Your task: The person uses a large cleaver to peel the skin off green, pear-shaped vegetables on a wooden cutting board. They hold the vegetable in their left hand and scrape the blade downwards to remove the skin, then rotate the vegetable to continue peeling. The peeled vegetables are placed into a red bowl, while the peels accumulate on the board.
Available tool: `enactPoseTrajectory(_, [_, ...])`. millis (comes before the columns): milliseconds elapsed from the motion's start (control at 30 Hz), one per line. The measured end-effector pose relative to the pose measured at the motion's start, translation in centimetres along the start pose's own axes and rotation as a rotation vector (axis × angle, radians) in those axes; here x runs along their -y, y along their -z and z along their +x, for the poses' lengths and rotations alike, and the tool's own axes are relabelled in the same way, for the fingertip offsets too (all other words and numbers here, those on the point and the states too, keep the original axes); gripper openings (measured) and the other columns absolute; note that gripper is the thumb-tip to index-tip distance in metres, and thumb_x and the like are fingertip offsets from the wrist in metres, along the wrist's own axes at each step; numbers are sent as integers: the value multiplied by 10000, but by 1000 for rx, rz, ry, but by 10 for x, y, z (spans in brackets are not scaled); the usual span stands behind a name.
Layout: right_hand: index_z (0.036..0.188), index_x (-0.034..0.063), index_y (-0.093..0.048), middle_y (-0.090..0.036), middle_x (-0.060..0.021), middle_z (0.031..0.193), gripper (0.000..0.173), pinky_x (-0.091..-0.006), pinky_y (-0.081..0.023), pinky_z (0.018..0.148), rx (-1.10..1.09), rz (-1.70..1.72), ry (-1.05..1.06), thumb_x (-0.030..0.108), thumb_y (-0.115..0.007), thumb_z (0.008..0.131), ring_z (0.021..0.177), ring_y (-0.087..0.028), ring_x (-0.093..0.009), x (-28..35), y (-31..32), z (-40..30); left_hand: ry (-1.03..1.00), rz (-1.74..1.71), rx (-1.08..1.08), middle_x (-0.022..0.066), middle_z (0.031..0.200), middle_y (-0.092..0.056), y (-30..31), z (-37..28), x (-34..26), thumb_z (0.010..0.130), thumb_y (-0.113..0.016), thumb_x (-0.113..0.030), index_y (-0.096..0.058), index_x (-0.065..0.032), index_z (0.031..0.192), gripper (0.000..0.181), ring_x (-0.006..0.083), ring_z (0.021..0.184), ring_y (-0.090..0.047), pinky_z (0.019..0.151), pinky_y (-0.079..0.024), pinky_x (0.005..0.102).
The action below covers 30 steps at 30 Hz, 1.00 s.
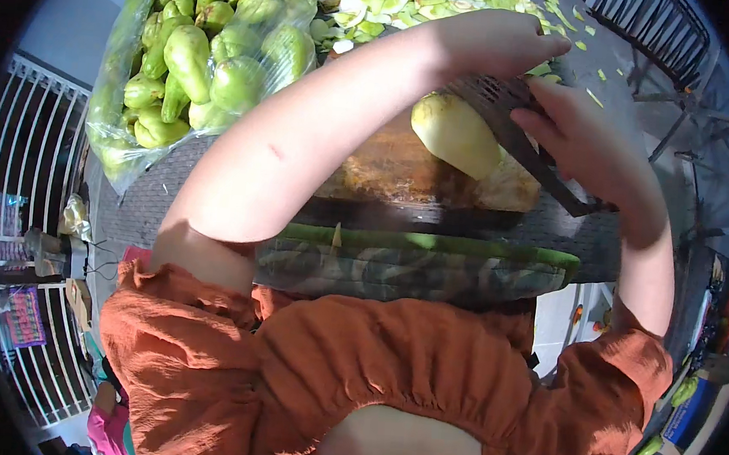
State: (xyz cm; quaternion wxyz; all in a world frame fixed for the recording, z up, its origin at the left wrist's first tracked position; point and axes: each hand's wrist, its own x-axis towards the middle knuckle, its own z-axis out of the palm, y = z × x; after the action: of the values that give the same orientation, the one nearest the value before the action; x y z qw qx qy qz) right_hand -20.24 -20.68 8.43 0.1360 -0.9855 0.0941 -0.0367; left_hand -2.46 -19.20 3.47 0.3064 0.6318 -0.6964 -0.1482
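My left hand [510,44] is at the upper end of a dark, perforated, flat tool [497,100], possibly a grater; its fingers are curled and mostly turned away. Against the same tool's right side lies my right hand [574,131], with its fingertips near the upper part. Whether either hand grips it is not clear. The tool slants down to a bent end near my right wrist. Just left of it, a peeled pale chayote [457,132] lies over a worn wooden board [387,169]. Behind my left forearm, a clear plastic bag [109,114] holds several whole green chayotes [188,63].
Green peelings [386,4] are scattered across the far part of the dark woven-textured table [152,181]. A green-edged patterned cushion or padded item [412,269] lies between the board and my body. A dark metal rack [651,32] stands at the far right, white bars [27,159] at the left.
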Motion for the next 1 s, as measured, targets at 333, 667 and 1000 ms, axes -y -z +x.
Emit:
enactPoseTrajectory(333, [981,-2,-514,-588,-236,816,257,-467,-434,698,51,2,130,246,-523,915,798,-570,-420,-24,-12,12,356,-400,160,177,1122,-613,1,-8,-9,971,-308,-424,-567,-75,1208,495,344,1065,-555,943,-400,421])
enactPoseTrajectory(667, [1199,27,-442,-616,-248,880,363,-493,-447,727,229,92,72,274,-479,936,822,-592,-419,-28,-35,27,93,258,-488,153,1118,-559,-39,-28,37,882,-511,-192,-526,-113,1238,365,292,1046,-548,850,-465,389])
enactPoseTrajectory(1000, [1141,27,-519,-623,-178,826,427,-376,-463,670,-281,61,67,307,-646,845,734,-602,-297,-31,-22,37,63,141,-405,115,1009,-545,-6,-147,-32,764,-684,-286,-581,-74,1030,356,316,947,-552,795,-469,395])
